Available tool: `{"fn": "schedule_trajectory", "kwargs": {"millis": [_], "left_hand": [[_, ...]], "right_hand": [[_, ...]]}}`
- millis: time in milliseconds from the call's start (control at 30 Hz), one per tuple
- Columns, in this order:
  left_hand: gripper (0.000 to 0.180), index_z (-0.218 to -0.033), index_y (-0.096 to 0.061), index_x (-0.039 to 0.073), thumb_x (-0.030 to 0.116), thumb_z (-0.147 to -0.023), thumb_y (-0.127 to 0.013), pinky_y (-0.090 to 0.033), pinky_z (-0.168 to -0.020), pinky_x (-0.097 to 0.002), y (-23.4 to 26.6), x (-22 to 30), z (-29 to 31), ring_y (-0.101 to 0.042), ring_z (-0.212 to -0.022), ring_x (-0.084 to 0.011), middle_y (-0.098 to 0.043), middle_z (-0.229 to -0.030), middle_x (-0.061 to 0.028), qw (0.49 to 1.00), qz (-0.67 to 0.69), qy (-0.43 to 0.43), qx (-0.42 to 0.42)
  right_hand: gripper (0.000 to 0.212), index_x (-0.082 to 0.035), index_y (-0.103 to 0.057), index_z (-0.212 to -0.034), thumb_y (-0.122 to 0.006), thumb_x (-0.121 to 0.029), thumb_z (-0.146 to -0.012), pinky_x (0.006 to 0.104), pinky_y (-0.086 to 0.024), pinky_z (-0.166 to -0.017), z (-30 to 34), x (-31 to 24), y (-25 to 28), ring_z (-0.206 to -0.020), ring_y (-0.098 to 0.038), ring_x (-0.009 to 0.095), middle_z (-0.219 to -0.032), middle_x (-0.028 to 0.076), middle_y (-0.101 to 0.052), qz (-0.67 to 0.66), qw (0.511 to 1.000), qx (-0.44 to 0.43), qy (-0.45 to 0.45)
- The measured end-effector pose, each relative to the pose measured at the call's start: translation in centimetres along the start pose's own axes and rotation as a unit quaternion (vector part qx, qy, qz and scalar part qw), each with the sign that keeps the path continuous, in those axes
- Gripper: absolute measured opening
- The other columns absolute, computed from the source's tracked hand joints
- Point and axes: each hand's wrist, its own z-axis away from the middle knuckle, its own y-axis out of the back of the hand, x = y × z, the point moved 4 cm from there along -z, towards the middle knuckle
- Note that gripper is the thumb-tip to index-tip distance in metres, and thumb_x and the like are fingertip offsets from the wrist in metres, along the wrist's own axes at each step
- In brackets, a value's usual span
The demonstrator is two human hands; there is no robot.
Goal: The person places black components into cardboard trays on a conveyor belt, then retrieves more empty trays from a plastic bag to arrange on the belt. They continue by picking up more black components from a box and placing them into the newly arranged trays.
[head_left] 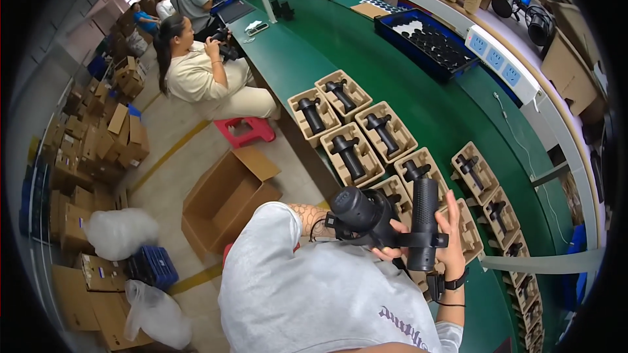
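Note:
In front of my chest is a black device with a knurled tube (425,206) standing upright in a ring bracket (418,240). A thick rounded black body (360,212) lies against its left side; whether the two are joined I cannot tell. My left hand (390,248) is mostly hidden behind the device, with some fingers curled round it near the bracket. Along the tube's right side is my right hand (451,238), its fingers stretched upward and apart, its palm close to the tube. Touch there is hard to make out.
Moulded cardboard trays (353,157) with black tube-shaped parts stand on the green bench (288,59); another row (500,212) runs down the right. Farther back are a blue crate (425,42) and a power strip (500,62). An open carton (222,202) and a seated co-worker (203,78) are at left.

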Motion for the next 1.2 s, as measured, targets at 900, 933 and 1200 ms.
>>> {"fn": "schedule_trajectory", "kwargs": {"millis": [900,933,1200], "left_hand": [[0.036,-0.098,-0.053,0.009,0.035,-0.098,-0.028,-0.036,-0.037,-0.0276,4.5,-5.5,4.0,-0.046,-0.046,-0.0198,-0.049,-0.059,-0.0077,0.843,0.532,0.062,-0.059],[0.036,-0.098,-0.053,0.009,0.035,-0.098,-0.028,-0.036,-0.037,-0.0276,4.8,-5.5,3.6,-0.046,-0.046,-0.0198,-0.049,-0.059,-0.0077,0.840,0.533,0.074,-0.063],[0.032,-0.096,-0.051,0.004,0.028,-0.096,-0.030,-0.037,-0.037,-0.0249,3.9,-4.0,-0.1,-0.044,-0.053,-0.0195,-0.046,-0.070,-0.0098,0.788,0.602,0.116,-0.047]], "right_hand": [[0.054,-0.007,-0.055,-0.112,-0.073,-0.028,-0.067,0.0415,-0.039,-0.088,15.6,15.5,2.5,-0.105,-0.052,0.031,-0.112,0.014,-0.057,0.244,0.868,0.091,-0.422],[0.052,-0.008,-0.055,-0.112,-0.073,-0.028,-0.067,0.0418,-0.038,-0.089,15.6,15.3,2.2,-0.105,-0.051,0.030,-0.112,0.013,-0.057,0.271,0.867,0.089,-0.408],[0.047,-0.007,-0.057,-0.113,-0.070,-0.022,-0.070,0.0412,-0.038,-0.093,14.9,14.8,0.2,-0.107,-0.050,0.031,-0.118,0.014,-0.054,0.289,0.856,0.081,-0.421]]}}
